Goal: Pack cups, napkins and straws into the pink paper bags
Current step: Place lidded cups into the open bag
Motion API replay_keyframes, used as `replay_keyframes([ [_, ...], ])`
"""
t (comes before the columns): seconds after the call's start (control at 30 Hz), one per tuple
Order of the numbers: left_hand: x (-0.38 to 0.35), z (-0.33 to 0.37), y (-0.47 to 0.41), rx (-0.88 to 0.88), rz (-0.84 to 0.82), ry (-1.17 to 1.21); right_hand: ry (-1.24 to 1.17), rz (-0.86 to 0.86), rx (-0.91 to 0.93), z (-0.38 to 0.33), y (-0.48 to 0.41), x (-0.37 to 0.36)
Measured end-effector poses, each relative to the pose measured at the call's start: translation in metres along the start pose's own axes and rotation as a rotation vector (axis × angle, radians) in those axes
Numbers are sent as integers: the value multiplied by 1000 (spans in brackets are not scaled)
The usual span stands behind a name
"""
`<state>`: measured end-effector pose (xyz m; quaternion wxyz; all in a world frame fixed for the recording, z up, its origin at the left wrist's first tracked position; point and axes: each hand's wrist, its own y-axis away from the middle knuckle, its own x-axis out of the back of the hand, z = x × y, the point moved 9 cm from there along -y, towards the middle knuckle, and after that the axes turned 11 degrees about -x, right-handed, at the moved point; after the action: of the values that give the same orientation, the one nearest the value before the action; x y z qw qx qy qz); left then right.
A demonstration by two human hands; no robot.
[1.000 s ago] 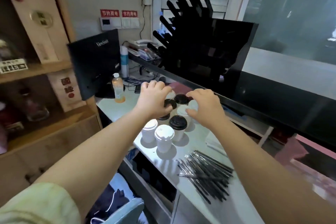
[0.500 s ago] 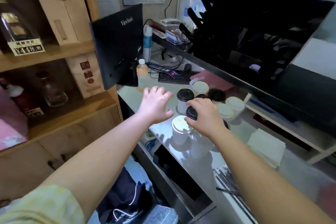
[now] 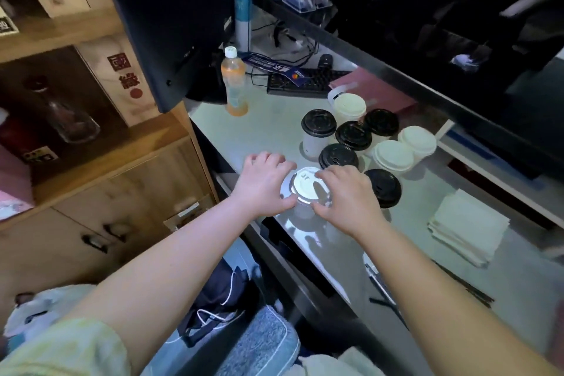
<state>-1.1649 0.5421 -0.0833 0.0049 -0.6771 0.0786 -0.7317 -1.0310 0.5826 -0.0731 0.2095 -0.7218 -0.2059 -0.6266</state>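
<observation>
Both hands hold one cup with a white lid [image 3: 306,188], which stands close to the front left edge of the surface [image 3: 259,131]. The left hand [image 3: 262,185] is curled at the left side of the lid, and its thumb touches the near rim. The right hand [image 3: 345,197] lies on the right side, with the fingers bent over the top of the lid and the thumb under the near rim. The body of the cup is mostly hidden under the hands.

Just behind this cup stands a group of other cups [image 3: 353,135], close together, some with black lids and some with white lids. One black-lidded cup [image 3: 384,188] is just beside the right hand.

A flat pink bag [image 3: 378,90] lies behind the group, toward the back edge. A pile of folded napkins [image 3: 467,229] lies toward the right edge, well apart from the cups. Dark straws [image 3: 471,288] lie near the front edge, partly hidden by the right arm.

At the back left corner are an orange drink bottle [image 3: 234,82], a keyboard [image 3: 305,82] and a monitor [image 3: 171,9].
</observation>
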Motion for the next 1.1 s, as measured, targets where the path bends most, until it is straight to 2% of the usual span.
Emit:
replay_keyframes([
  [0.4, -21, 32, -27, -113, -74, 93, -33, 21, -55, 24, 10, -10],
  [0.73, -27, 37, -26, -94, -81, 176, -19, -7, -62, 26, 19, -10],
  [0.93, 2, 24, -15, -55, -22, 171, -10, 15, -48, 21, 24, 3],
  [1.1, 54, 22, -17, -102, 80, 102, 39, 98, -58, 29, 28, 37],
])
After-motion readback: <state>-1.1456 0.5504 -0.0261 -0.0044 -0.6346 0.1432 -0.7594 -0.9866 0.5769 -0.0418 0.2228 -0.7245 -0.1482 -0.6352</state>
